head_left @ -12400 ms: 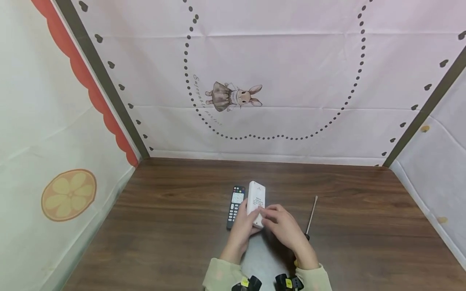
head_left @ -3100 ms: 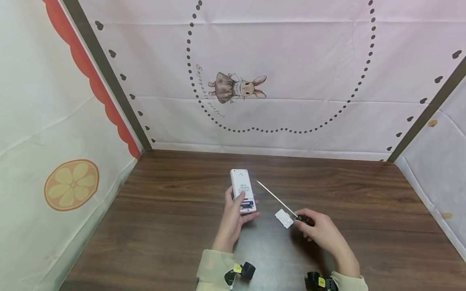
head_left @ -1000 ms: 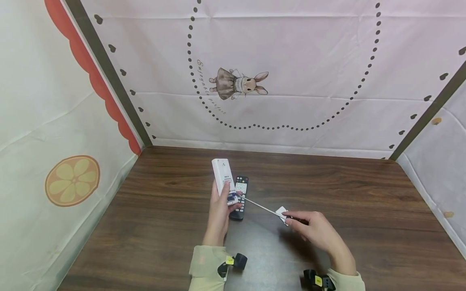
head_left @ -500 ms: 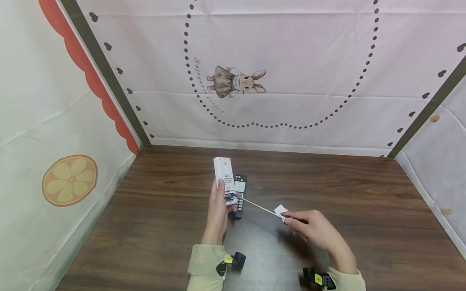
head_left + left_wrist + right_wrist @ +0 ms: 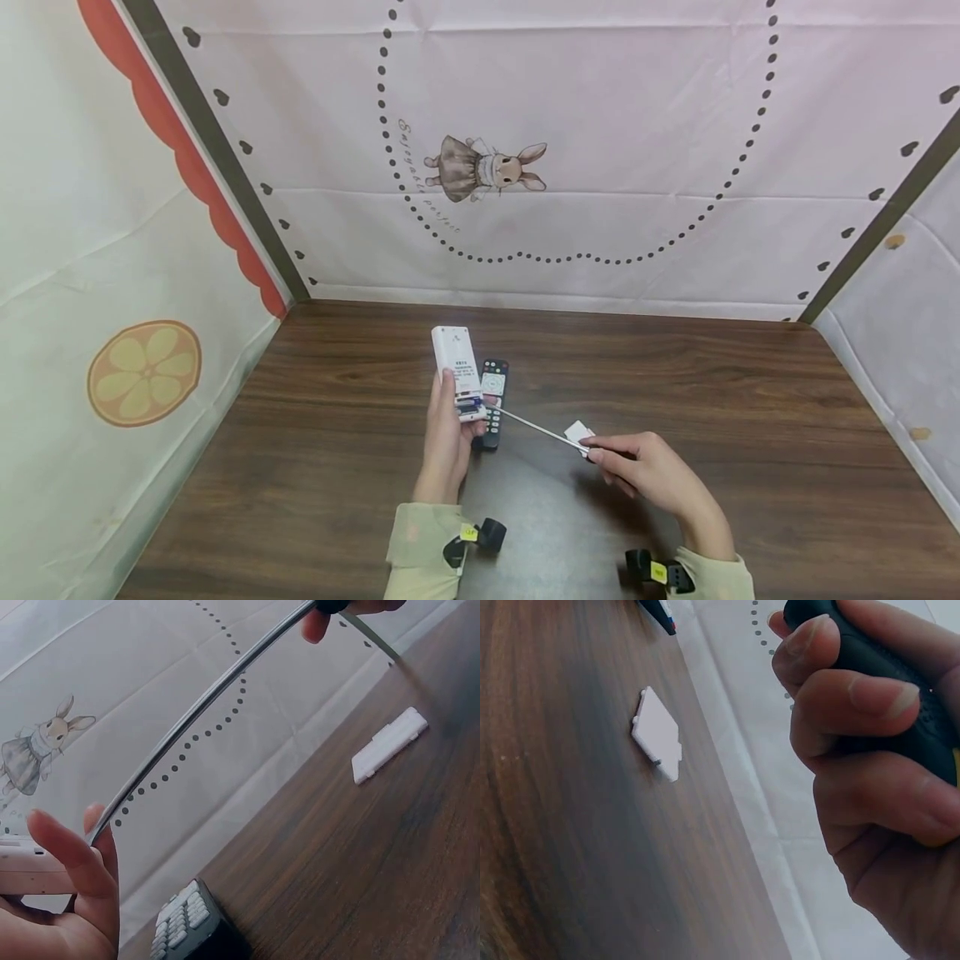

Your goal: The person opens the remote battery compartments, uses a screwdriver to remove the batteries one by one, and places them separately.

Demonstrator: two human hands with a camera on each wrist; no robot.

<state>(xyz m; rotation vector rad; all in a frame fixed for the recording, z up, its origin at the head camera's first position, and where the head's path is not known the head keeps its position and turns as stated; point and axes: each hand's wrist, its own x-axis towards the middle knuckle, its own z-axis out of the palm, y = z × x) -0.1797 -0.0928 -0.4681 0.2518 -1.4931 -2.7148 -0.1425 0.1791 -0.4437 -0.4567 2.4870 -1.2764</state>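
In the head view my left hand (image 5: 444, 446) holds a white remote control (image 5: 454, 354), its printed back facing up. The battery compartment (image 5: 470, 406) at its near end is uncovered, with dark blue batteries inside. My right hand (image 5: 660, 473) grips a screwdriver (image 5: 534, 426) by its dark handle (image 5: 889, 701), fingers curled round it. The long metal shaft (image 5: 202, 705) slants across to the remote, its tip right at the compartment's right edge beside my left fingertips (image 5: 56, 832). The white battery cover (image 5: 657, 733) lies on the table, partly behind the shaft in the head view.
A black remote control (image 5: 494, 383) with white keys lies on the brown wooden table (image 5: 360, 417), just right of the white one and partly hidden by my left fingers. White printed cloth walls (image 5: 615, 167) enclose the table's back and sides.
Twelve seconds ago the cover was on and the screwdriver lay on the table. Since then the cover came off, my right hand took the screwdriver, and its tip reached the compartment. Lately the remote tilts slightly.
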